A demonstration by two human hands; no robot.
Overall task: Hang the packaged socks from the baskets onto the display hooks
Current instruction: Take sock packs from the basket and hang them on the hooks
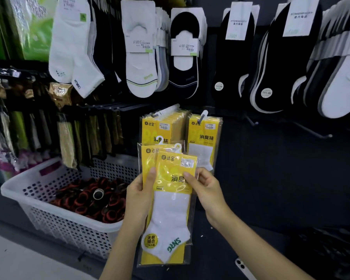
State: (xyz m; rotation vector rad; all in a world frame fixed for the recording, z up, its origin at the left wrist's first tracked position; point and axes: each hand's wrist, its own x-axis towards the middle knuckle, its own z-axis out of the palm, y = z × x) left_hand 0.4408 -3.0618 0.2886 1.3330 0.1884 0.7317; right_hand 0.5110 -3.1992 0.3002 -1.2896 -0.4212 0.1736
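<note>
Currently: left hand is gripping a stack of yellow packaged socks, thumb in front and fingers curled behind. Right hand is pinching the front pack's right edge. Matching packs are hanging on display hooks just beyond, with a white basket sitting to the left.

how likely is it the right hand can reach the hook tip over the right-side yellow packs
Likely yes: the hook tip juts out above the right hand with open space between, though that hand pinches the sock packs.
</note>
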